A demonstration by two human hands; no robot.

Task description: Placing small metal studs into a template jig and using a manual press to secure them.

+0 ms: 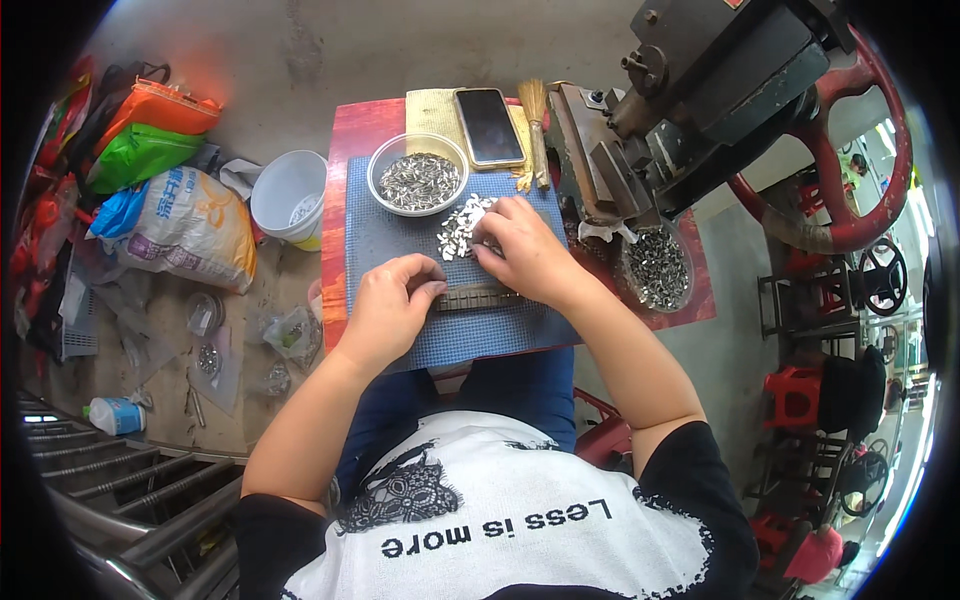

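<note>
Centrally, a dark, slotted metal strip [478,298] lies across the near half of the blue mat [450,342], and a loose heap of small pale pieces [460,230] sits just beyond it, near the mat's middle. The person's left hand [392,305] is at the strip's left end, on the mat's left side, thumb and forefinger bent toward each other; whether they pinch anything cannot be told. The right hand [528,250] reaches over the mat's right side, fingers curled at the heap's edge; their tips are hidden, so that grip cannot be told either.

A bowl [420,211] of small metal pieces stands on the mat's far left part. At the mat's far edge, a phone [490,126] lies on a yellow cloth [432,112], a straw brush [536,125] just beside it. Right of the mat are a dark machine [740,90] and a tub [689,270] of metal pieces. Left of the mat stands a white bucket [283,200].
</note>
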